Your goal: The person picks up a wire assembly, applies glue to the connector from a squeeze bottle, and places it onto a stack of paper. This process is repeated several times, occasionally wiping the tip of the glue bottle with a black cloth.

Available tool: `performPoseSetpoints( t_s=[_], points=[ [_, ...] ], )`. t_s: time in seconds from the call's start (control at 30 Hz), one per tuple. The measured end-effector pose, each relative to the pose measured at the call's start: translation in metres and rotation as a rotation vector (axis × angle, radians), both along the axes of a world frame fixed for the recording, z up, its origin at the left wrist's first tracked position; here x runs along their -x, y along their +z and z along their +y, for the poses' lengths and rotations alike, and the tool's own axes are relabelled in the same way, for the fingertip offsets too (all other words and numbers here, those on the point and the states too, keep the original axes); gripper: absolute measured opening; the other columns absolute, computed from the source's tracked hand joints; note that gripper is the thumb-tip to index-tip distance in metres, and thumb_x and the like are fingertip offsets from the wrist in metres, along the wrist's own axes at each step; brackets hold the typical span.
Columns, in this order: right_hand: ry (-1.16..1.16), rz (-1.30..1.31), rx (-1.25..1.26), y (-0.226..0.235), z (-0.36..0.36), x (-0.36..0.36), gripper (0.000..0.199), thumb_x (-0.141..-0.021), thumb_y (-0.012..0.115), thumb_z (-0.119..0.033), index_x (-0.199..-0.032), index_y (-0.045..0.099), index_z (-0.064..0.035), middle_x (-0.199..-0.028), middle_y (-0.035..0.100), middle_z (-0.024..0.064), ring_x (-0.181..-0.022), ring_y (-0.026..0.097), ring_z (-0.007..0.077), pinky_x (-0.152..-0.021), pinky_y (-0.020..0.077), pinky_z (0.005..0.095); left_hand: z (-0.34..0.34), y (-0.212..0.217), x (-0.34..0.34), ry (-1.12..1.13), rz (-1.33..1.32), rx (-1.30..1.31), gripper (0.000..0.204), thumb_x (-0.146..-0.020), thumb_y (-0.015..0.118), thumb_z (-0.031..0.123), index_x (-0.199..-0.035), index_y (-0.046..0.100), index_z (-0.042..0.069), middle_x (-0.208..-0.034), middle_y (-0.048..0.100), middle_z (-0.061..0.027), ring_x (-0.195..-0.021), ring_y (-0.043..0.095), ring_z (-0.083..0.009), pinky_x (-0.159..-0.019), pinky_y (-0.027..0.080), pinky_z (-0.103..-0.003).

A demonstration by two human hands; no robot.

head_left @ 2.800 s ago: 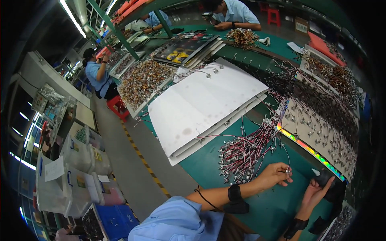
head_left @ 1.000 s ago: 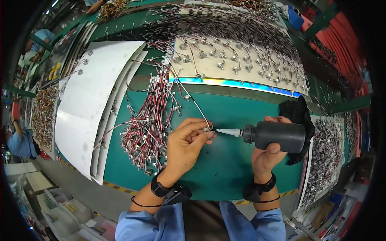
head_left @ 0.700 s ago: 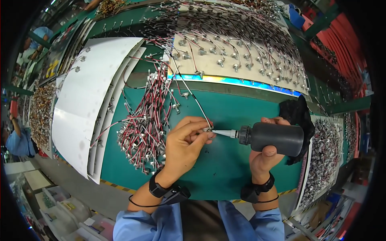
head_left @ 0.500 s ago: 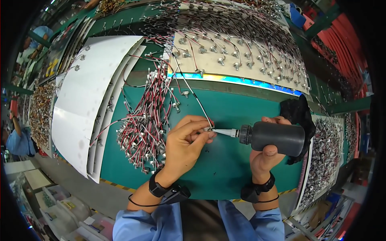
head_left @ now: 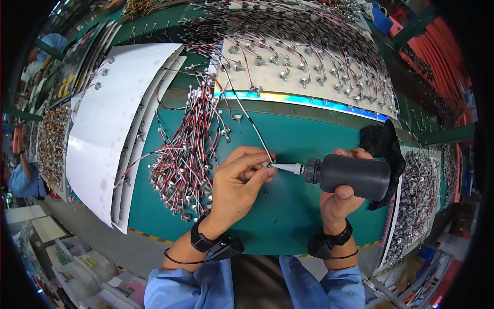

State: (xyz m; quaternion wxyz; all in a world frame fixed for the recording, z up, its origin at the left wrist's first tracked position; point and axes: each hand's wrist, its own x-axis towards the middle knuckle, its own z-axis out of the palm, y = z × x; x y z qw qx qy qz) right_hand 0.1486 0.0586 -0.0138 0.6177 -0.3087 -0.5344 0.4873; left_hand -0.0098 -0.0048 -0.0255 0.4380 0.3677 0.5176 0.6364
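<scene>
Between the thumb and fingers of my left hand [head_left: 237, 181] is pinched a small metal component with a wire lead [head_left: 251, 122], its wires running up and away. My right hand [head_left: 340, 203] wraps round a dark grey squeeze bottle [head_left: 355, 177] lying on its side in the grip. The bottle's pale tapered nozzle [head_left: 289, 168] points left, and its tip meets the component at my left fingertips. Left of my left hand lies a heap of wired components [head_left: 188, 154] with red, white and black leads on the green mat [head_left: 303, 131].
Beyond the mat, a beige board [head_left: 288, 92] carries rows of wired components. White sheets [head_left: 110, 129] are stacked at left. A crumpled black cloth [head_left: 381, 141] lies at right, beside a board of metal parts [head_left: 414, 206]. Other people work at far left.
Almost nothing differs. The nozzle tip stays at the component, and both hands hold nearly the same pose.
</scene>
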Motion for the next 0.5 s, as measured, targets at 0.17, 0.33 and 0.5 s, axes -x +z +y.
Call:
performPoseSetpoints(
  t_s=[0.17, 0.33, 0.5],
  points=[
    [-0.009, -0.01, -0.018, 0.0007, -0.0002, -0.0001, 0.079, -0.064, 0.074, -0.046, -0.118, 0.038, -0.0008, -0.108, 0.043, 0.0083, -0.1, 0.052, 0.0202, -0.086, 0.0452, 0.0323, 0.0001, 0.0011, -0.0006, 0.0, -0.031, 0.005, 0.017, -0.077, 0.053, -0.013, -0.094, 0.057, -0.01, -0.101, 0.052, -0.0113, -0.079, 0.062, -0.0157, -0.071, 0.054, -0.022],
    [-0.009, -0.004, -0.024, 0.001, 0.0014, -0.0008, 0.079, -0.064, 0.074, -0.046, -0.118, 0.038, -0.001, -0.108, 0.043, 0.0083, -0.099, 0.052, 0.02, -0.086, 0.0449, 0.0321, -0.0001, -0.0002, -0.0004, -0.007, -0.018, -0.017, 0.017, -0.079, 0.052, -0.012, -0.095, 0.055, -0.01, -0.098, 0.052, -0.0133, -0.081, 0.062, -0.0205, -0.07, 0.053, -0.026],
    [-0.008, 0.006, -0.027, 0.0013, 0.002, -0.0009, 0.078, -0.065, 0.074, -0.044, -0.118, 0.038, -0.0011, -0.108, 0.043, 0.0084, -0.099, 0.052, 0.0201, -0.086, 0.0445, 0.0323, 0.0001, 0.0006, -0.0007, -0.01, -0.028, -0.012, 0.017, -0.079, 0.052, -0.012, -0.095, 0.055, -0.01, -0.098, 0.052, -0.0134, -0.081, 0.062, -0.0207, -0.071, 0.053, -0.027]
  ],
)
